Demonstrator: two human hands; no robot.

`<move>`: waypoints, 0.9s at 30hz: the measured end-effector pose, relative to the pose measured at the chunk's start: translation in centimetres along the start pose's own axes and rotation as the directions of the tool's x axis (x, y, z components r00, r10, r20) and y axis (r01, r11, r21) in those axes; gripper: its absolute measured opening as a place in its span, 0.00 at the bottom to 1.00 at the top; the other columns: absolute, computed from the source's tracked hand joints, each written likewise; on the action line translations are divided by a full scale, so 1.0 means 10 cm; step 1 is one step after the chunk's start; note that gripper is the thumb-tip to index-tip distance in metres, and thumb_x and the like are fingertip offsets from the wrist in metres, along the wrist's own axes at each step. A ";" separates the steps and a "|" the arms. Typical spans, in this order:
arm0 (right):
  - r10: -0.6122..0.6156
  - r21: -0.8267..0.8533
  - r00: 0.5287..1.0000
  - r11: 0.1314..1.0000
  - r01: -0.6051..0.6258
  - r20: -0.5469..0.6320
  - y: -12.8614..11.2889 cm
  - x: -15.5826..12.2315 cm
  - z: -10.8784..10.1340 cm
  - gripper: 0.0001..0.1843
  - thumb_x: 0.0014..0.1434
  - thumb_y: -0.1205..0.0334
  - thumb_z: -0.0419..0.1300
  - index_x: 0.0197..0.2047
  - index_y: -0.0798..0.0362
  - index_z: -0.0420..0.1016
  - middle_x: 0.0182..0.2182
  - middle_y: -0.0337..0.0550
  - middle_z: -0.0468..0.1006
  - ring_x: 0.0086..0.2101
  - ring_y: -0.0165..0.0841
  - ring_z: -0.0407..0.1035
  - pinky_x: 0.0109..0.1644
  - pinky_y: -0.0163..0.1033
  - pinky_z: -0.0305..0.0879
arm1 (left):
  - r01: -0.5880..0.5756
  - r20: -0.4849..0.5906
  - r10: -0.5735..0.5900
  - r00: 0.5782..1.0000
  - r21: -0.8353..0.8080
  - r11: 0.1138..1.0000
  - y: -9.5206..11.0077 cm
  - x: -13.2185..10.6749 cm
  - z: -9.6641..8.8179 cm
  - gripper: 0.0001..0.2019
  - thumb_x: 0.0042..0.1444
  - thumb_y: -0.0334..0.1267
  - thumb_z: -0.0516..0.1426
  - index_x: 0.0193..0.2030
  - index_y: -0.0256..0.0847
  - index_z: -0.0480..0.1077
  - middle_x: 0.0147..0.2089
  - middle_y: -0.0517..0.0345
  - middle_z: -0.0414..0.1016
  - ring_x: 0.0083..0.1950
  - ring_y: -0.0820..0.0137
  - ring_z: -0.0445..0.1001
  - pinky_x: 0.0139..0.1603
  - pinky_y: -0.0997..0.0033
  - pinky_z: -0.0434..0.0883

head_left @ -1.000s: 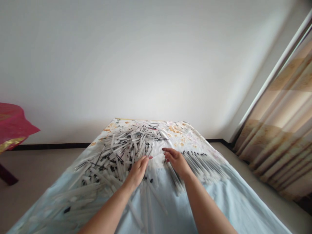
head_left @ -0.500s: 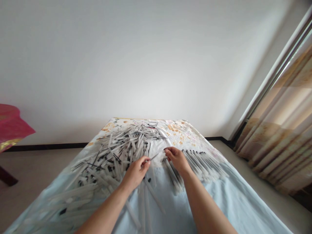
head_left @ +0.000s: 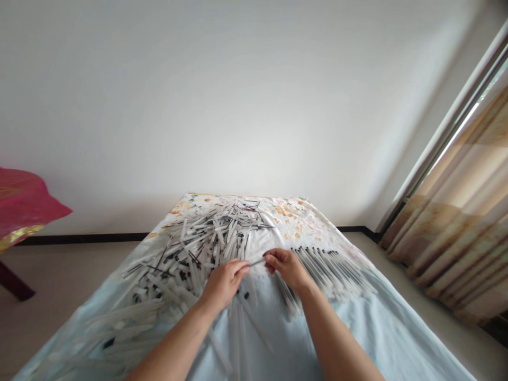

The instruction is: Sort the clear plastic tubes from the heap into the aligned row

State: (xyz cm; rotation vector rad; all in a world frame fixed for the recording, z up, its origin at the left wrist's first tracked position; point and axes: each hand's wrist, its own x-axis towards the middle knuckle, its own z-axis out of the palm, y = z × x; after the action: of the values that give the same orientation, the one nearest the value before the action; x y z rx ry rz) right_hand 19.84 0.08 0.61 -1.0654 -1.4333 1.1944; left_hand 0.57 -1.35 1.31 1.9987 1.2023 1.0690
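Note:
A big loose heap of translucent white pen barrels and thin black refills [head_left: 190, 248] covers the left and middle of a table under a pale blue and floral cloth [head_left: 381, 328]. My left hand [head_left: 224, 280] and my right hand [head_left: 288, 267] meet over the table's middle, both pinched on one thin pen part [head_left: 257, 261] held between them. A tidy row of assembled pens [head_left: 333, 270] lies to the right of my right hand. A few loose barrels [head_left: 242, 328] lie between my forearms.
A white wall rises behind the table, with a dark skirting line along the floor. Beige striped curtains [head_left: 464, 227] hang at the right. Something under a red cloth [head_left: 24, 206] stands at the far left.
My hands were spread flat over the heap a second ago. They have since picked up a thin pen part and come together, each pinching an end of it.

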 end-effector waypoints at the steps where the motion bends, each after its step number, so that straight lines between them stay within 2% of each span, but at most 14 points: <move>1: -0.009 0.005 1.000 1.000 0.009 0.003 -0.01 0.00 0.00 0.18 0.46 0.48 0.59 0.29 0.56 0.69 0.20 0.37 0.68 0.20 0.25 0.60 0.26 0.32 0.59 | 0.001 0.001 -0.001 1.000 -0.002 1.000 0.00 0.00 0.00 0.13 0.50 0.44 0.51 0.37 0.45 0.74 0.36 0.54 0.75 0.38 0.64 0.71 0.39 0.71 0.63; 5: -0.031 -0.005 0.999 1.000 0.031 0.010 -0.06 -0.03 0.01 0.19 0.46 0.47 0.59 0.30 0.56 0.70 0.20 0.38 0.69 0.22 0.26 0.62 0.28 0.34 0.60 | 0.017 0.022 -0.016 1.000 -0.064 0.998 0.00 0.02 0.00 0.13 0.50 0.45 0.52 0.34 0.42 0.74 0.30 0.55 0.74 0.33 0.66 0.70 0.34 0.74 0.62; 10: -0.044 -0.013 0.998 0.999 0.045 0.038 -0.09 -0.05 -0.01 0.18 0.46 0.47 0.59 0.30 0.56 0.71 0.20 0.37 0.69 0.22 0.27 0.62 0.29 0.34 0.61 | 0.095 0.171 -0.079 0.982 -0.087 0.992 -0.01 0.03 -0.01 0.18 0.52 0.49 0.49 0.27 0.38 0.72 0.19 0.61 0.66 0.22 0.72 0.63 0.24 0.76 0.57; 14: -0.057 -0.005 0.997 0.998 0.057 0.054 -0.10 -0.07 -0.01 0.17 0.47 0.49 0.59 0.31 0.55 0.72 0.20 0.37 0.69 0.23 0.27 0.63 0.30 0.34 0.61 | 0.144 0.229 -0.101 0.968 -0.179 0.973 -0.03 0.03 -0.01 0.21 0.51 0.51 0.48 0.21 0.37 0.69 0.17 0.62 0.62 0.23 0.73 0.63 0.26 0.77 0.57; 18: -0.058 -0.029 0.996 0.998 0.060 0.061 -0.09 -0.06 0.00 0.18 0.47 0.48 0.59 0.32 0.56 0.72 0.20 0.37 0.70 0.23 0.27 0.63 0.30 0.34 0.61 | 0.262 0.279 -0.193 0.941 -0.236 0.936 -0.04 0.03 0.00 0.21 0.50 0.52 0.49 0.25 0.35 0.71 0.16 0.63 0.62 0.18 0.76 0.57 0.21 0.78 0.53; 21: -0.045 -0.083 0.998 0.995 0.048 0.040 -0.10 -0.04 -0.04 0.20 0.48 0.48 0.58 0.36 0.57 0.73 0.22 0.38 0.71 0.24 0.27 0.64 0.31 0.35 0.62 | 0.250 0.255 -0.198 0.946 -0.190 0.949 -0.03 0.05 0.00 0.21 0.48 0.53 0.50 0.22 0.36 0.70 0.15 0.63 0.61 0.17 0.77 0.56 0.19 0.78 0.51; 23: -0.070 -0.163 0.998 0.984 0.070 0.005 -0.15 -0.04 -0.09 0.21 0.49 0.50 0.57 0.42 0.55 0.72 0.26 0.40 0.73 0.27 0.29 0.66 0.34 0.36 0.62 | 0.205 0.212 -0.172 0.962 -0.144 0.968 -0.03 0.06 0.01 0.19 0.48 0.51 0.51 0.22 0.37 0.71 0.15 0.63 0.64 0.17 0.76 0.57 0.19 0.78 0.52; 25: -0.156 -0.281 0.987 0.950 0.139 -0.037 -0.24 -0.07 -0.14 0.22 0.50 0.52 0.58 0.47 0.52 0.70 0.35 0.43 0.74 0.34 0.32 0.67 0.40 0.38 0.62 | 0.162 0.159 -0.141 0.977 -0.128 0.978 -0.03 0.07 0.01 0.16 0.47 0.49 0.53 0.27 0.38 0.74 0.19 0.60 0.70 0.19 0.74 0.63 0.20 0.77 0.56; 27: -0.253 -0.435 0.968 0.871 0.228 0.001 -0.34 -0.11 -0.14 0.19 0.50 0.54 0.58 0.46 0.49 0.71 0.40 0.44 0.73 0.39 0.33 0.66 0.44 0.39 0.60 | 0.133 0.127 -0.116 0.985 -0.132 0.982 -0.02 0.07 0.02 0.15 0.47 0.47 0.54 0.32 0.40 0.75 0.24 0.58 0.74 0.25 0.70 0.69 0.24 0.76 0.61</move>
State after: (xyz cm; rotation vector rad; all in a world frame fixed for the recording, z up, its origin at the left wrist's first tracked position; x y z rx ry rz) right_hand 21.21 -1.23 3.96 -1.1614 -1.7776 0.6735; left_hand 0.84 -0.67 1.32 1.8276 1.1418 0.9328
